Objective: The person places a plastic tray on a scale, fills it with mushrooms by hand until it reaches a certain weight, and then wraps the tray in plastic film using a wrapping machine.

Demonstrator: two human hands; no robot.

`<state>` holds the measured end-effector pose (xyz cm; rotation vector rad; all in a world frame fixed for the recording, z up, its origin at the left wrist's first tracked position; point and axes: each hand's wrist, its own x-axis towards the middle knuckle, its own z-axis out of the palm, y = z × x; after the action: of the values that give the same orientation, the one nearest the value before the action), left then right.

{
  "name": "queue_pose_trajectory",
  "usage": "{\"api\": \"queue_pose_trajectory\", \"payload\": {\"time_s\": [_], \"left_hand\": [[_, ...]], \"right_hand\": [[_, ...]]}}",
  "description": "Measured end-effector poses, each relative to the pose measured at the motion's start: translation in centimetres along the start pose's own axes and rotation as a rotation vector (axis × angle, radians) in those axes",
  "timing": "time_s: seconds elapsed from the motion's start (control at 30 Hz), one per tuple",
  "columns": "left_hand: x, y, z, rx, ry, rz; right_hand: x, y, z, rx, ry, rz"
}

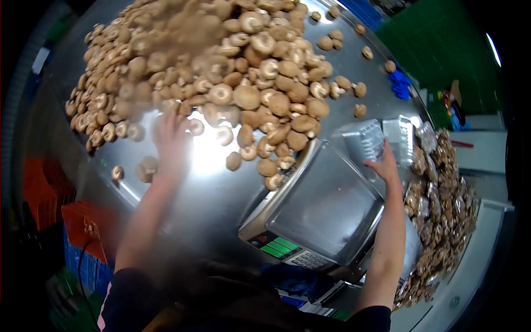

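Observation:
My left hand (170, 135) reaches to the near edge of a heap of brown mushrooms (246, 97) on a steel table. Its fingers are stretched out and somewhat blurred, close to a few mushrooms, with none visibly gripped. On the right, my right hand (385, 162) is at the clear plastic trays (362, 138), thumb and fingers around a corner of the nearer one. A second stack of clear trays (399, 138) stands just beyond it. Between my arms sits a weighing scale (326, 202) with a bare steel platform and a green display.
Packed mushrooms in clear wrap (442, 216) are piled at the right. A blue glove (400, 84) lies near the table's far edge. Orange crates (83, 224) and a blue crate (83, 263) stand at the lower left. Loose mushrooms are scattered around the heap.

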<state>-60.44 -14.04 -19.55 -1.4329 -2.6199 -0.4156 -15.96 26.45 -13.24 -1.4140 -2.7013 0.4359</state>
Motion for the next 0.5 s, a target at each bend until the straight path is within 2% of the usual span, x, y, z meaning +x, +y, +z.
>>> {"api": "queue_pose_trajectory", "payload": {"time_s": [0.07, 0.17, 0.23, 0.3, 0.4, 0.43, 0.5], "left_hand": [[0.9, 1.4, -1.4, -0.091, 0.098, 0.009], [-2.1, 0.3, -2.5, -0.105, 0.212, 0.016], [-4.8, 0.4, -3.7, -0.104, 0.251, -0.093], [-7.8, 0.1, -3.9, -0.075, 0.151, -0.372], [-9.8, 0.1, -2.6, -0.303, 0.15, -0.657], [-9.2, 0.9, -2.5, -0.474, 0.149, -0.731], [-7.5, 1.9, -1.2, -0.469, 0.209, -0.655]], "right_hand": [[0.1, -0.7, -0.1, -0.106, 0.001, 0.036], [-0.9, -2.7, -0.4, -0.169, 0.052, 0.136], [-1.2, -4.0, -0.5, -0.17, 0.079, 0.175], [-1.4, -4.4, -0.7, -0.168, 0.067, 0.194], [-1.5, -4.9, -1.1, -0.192, 0.073, 0.219], [-1.5, -4.9, -1.0, -0.196, 0.087, 0.216], [-1.5, -5.3, -1.2, -0.201, 0.077, 0.233]]}}
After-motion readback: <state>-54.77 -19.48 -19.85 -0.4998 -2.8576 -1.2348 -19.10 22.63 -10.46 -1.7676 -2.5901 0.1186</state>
